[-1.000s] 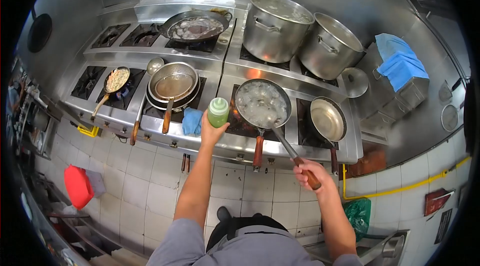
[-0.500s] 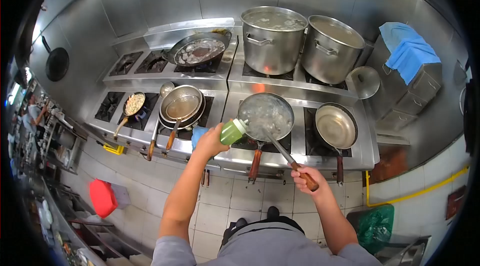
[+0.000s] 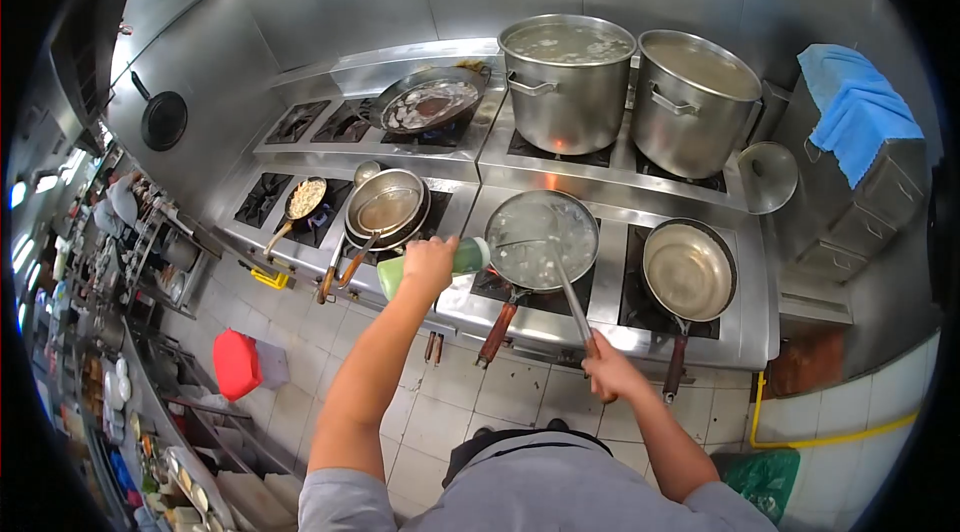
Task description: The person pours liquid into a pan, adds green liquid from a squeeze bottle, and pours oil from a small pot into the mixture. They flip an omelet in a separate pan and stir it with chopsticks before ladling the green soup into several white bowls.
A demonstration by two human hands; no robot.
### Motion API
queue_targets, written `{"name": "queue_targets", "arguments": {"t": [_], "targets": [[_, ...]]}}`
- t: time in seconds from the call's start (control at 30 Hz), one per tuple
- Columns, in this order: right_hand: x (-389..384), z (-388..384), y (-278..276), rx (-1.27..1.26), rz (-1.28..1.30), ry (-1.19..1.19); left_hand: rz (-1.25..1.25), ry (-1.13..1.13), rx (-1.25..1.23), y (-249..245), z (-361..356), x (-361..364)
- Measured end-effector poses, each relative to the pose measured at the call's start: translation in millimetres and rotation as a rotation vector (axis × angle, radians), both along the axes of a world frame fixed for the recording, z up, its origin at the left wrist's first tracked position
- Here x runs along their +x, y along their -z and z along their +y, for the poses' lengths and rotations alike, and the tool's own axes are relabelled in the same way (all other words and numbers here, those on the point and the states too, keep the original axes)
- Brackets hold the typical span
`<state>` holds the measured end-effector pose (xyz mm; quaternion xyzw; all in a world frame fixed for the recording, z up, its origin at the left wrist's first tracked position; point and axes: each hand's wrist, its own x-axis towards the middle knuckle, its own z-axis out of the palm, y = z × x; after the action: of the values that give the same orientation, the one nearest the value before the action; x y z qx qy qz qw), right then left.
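Note:
My left hand (image 3: pixel 430 264) is wrapped around a green squeeze bottle (image 3: pixel 466 255) held nearly level, its white cap pointing at the pan. A thin dark line arcs from the cap over the wok-like pan (image 3: pixel 497 210) with a wooden handle, which holds cloudy bubbling liquid with pale bits. In my right hand (image 3: pixel 611 370) is the wooden grip of a long metal ladle (image 3: pixel 572 304). The ladle's head is down in the liquid and cannot be made out.
Two large stockpots (image 3: pixel 560 102) stand at the back. Around me on the stove are a steel-toned pan (image 3: pixel 689 272), stacked pans with a strainer (image 3: pixel 384 206), a small pan of pale food (image 3: pixel 306 198) and a rear wok (image 3: pixel 428 110). A blue cloth (image 3: pixel 868 107) hangs at right.
The bottle has tipped to nearly level, with a thin line now arcing from its cap. My right hand has moved slightly left and down with the ladle. The view has shifted.

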<state>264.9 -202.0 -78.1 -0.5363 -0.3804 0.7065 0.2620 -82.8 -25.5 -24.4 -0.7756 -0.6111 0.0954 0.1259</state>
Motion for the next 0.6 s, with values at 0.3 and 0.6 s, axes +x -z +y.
{"name": "queue_targets", "arguments": {"t": [0.3,0.6], "targets": [[23.1,21.4,25.9,-0.169,0.667,0.174,-0.104,-0.008,0.006,-7.6,-6.9,3.8],[-0.5,-9.2,-27.8,-0.260,0.618,0.207,-0.124,0.041,0.036,5.0,-7.3,-23.1]]}}
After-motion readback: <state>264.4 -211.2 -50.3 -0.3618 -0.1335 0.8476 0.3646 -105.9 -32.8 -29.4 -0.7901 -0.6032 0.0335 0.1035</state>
